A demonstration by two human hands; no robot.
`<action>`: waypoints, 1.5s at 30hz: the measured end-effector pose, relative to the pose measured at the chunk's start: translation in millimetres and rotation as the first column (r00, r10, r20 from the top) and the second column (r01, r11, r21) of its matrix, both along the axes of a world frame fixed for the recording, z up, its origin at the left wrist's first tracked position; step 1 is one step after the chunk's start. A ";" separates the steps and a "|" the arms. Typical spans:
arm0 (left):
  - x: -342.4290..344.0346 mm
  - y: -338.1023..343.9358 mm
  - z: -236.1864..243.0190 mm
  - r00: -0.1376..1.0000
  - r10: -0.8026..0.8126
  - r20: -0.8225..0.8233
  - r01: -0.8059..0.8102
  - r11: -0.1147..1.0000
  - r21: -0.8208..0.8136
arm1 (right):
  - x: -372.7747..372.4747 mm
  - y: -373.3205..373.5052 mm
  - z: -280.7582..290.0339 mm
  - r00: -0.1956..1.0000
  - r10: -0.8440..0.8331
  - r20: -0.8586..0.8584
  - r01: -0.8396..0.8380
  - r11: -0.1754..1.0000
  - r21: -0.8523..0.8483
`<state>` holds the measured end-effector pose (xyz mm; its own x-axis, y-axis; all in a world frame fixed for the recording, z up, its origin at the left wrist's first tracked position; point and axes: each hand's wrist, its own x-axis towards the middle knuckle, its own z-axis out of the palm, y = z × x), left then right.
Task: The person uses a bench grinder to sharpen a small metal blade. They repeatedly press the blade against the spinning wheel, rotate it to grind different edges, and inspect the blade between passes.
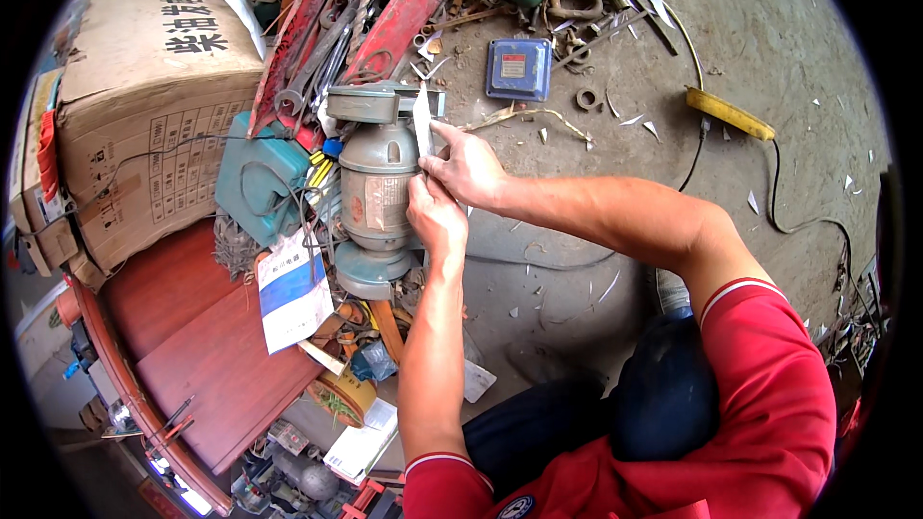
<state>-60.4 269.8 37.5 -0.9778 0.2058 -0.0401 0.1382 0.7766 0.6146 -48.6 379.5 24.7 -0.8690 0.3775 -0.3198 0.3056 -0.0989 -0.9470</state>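
A narrow white strip (422, 118), thin like paper or sheet, stands up from my fingers with its pointed end away from me. My right hand (469, 169) pinches it between thumb and fingers. Just below, my left hand (438, 218) is closed at the strip's lower end, its fingertips partly hidden by the right hand. Both hands are beside a grey-green bench grinder (370, 178) with a worn label on its round body. The strip's upper part passes in front of the grinder's far wheel guard (363, 104).
Left stand a cardboard box (144, 125), a teal case (258, 173) and a leaflet (294, 293). Red metal trays (396, 27) with tools lie beyond the grinder. A blue box (518, 69) and a yellow power strip (729, 113) with cable are on the floor among white scraps.
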 end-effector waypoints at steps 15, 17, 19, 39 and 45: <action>27.4 -2.7 -0.4 0.998 0.046 -0.042 -0.047 0.999 -0.012 | 17.2 4.9 9.7 0.989 0.144 0.023 -0.142 0.986 -0.086; 28.2 -5.0 -1.5 0.998 0.039 -0.046 -0.037 0.999 0.031 | 16.7 2.2 8.2 0.992 0.127 0.007 -0.126 0.988 -0.089; 30.0 -6.8 0.0 0.998 0.032 -0.057 -0.029 0.998 0.052 | 17.4 -0.2 7.0 0.993 0.117 -0.001 -0.116 0.989 -0.088; 38.8 -7.4 -13.7 0.992 0.034 -0.120 -0.017 0.990 0.140 | 22.5 0.5 12.2 0.994 0.108 0.008 -0.108 0.992 -0.066; 39.4 -10.5 -20.6 0.994 0.038 -0.099 -0.011 0.965 0.262 | 23.6 2.2 15.7 0.992 0.125 0.002 -0.124 0.991 -0.056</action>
